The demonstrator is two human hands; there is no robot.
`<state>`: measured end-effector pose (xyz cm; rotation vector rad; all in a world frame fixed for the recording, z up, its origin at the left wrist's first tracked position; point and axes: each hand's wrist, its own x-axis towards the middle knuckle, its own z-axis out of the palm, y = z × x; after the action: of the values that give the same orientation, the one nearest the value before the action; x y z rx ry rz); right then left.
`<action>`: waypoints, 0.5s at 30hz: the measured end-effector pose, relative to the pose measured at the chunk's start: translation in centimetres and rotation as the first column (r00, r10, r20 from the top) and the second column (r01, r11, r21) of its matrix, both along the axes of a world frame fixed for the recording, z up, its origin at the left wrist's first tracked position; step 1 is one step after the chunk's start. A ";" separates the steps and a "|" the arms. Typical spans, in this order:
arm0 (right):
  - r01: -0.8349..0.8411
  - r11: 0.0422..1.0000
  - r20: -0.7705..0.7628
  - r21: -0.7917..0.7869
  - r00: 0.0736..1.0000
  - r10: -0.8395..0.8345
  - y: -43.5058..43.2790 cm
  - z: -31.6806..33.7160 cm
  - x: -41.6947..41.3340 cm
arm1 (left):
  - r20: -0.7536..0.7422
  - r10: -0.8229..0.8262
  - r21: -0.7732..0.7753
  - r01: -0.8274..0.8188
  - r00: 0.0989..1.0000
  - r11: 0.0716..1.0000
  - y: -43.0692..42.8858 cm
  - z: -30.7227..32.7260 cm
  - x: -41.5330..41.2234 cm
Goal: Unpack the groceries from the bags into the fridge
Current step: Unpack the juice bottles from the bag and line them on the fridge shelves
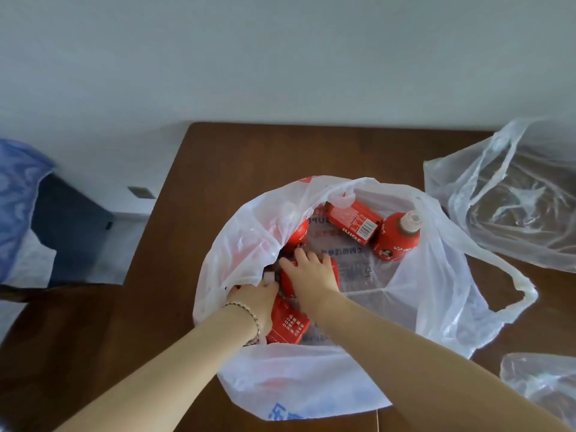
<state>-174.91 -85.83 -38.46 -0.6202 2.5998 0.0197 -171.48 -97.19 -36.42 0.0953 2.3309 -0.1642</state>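
A white plastic bag (436, 294) lies open on the brown table (249, 151). Inside are red groceries: a juice carton (353, 222), a red bottle with a pale cap (397, 236), another red bottle (297, 235) half under the bag's fold, and a red carton (288, 322) near the front. My right hand (311, 271) reaches in and curls over a red pack (333, 272) in the bag's middle. My left hand (255, 302), with a bracelet on the wrist, reaches under the bag's left fold beside the front carton; its fingers are partly hidden.
A crumpled clear plastic bag (511, 194) lies at the table's right, another (542, 381) at the lower right corner. A blue patterned cloth (18, 188) and a dark chair (71, 219) stand to the left of the table. A white wall is behind.
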 end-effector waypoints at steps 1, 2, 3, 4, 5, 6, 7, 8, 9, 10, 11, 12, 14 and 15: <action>0.073 0.997 0.052 0.005 0.996 -0.073 0.6 -0.1 0.0 | 0.005 0.029 0.013 -0.029 1.000 1.000 -0.1 -0.3 -0.2; 0.158 0.987 0.112 0.003 0.981 -0.157 1.4 -0.2 0.1 | 0.015 0.046 0.011 -0.046 0.999 0.999 -0.3 -0.6 -0.4; 0.243 0.970 0.167 -0.004 0.956 -0.239 2.5 -0.4 0.1 | 0.032 0.041 -0.009 -0.041 0.999 0.999 -0.3 -0.8 -0.6; 0.312 0.950 0.207 -0.010 0.930 -0.303 3.8 -0.6 0.3 | 0.059 0.018 -0.041 -0.016 0.998 0.999 -0.4 -1.0 -0.7; 0.361 0.932 0.229 -0.017 0.909 -0.348 5.1 -0.8 0.6 | 0.089 -0.012 -0.073 0.019 0.996 0.997 -0.4 -1.3 -0.8; 0.397 0.917 0.235 -0.030 0.895 -0.380 6.4 -1.0 0.9 | 0.111 -0.036 -0.104 0.047 0.993 0.993 -0.2 -1.3 -0.9; 0.427 0.903 0.236 -0.049 0.883 -0.405 7.6 -1.2 1.3 | 0.118 -0.053 -0.130 0.069 0.992 0.989 -0.1 -1.2 -1.0; 0.454 0.888 0.245 -0.068 0.871 -0.427 8.5 -1.3 1.7 | 0.119 -0.078 -0.148 0.095 0.990 0.984 0.2 -1.0 -1.2; 0.477 0.875 0.261 -0.083 0.858 -0.443 9.3 -1.4 2.0 | 0.120 -0.113 -0.159 0.132 0.986 0.979 0.6 -0.7 -1.4; 0.497 0.862 0.281 -0.094 0.844 -0.456 9.9 -1.4 2.4 | 0.125 -0.150 -0.167 0.170 0.981 0.971 1.0 -0.3 -1.5; 0.514 0.851 0.298 -0.107 0.833 -0.466 10.5 -1.5 2.7 | 0.131 -0.181 -0.167 0.202 0.975 0.965 1.4 0.1 -1.5; 0.527 0.842 0.306 -0.120 0.826 -0.473 10.9 -1.5 2.9 | 0.136 -0.207 -0.154 0.227 0.969 0.962 1.9 0.7 -1.4; 0.533 0.835 0.293 -0.133 0.826 -0.481 11.2 -1.7 3.4 | 0.109 -0.250 -0.103 0.261 0.962 0.960 3.4 2.1 -0.7; 0.531 0.837 0.276 -0.130 0.830 -0.484 11.2 -1.8 3.6 | 0.079 -0.267 -0.067 0.272 0.961 0.960 4.3 2.9 -0.2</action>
<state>-171.32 -74.64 -40.27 0.0351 2.4662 -0.4682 -171.68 -92.87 -33.56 0.3754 2.2315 -0.3804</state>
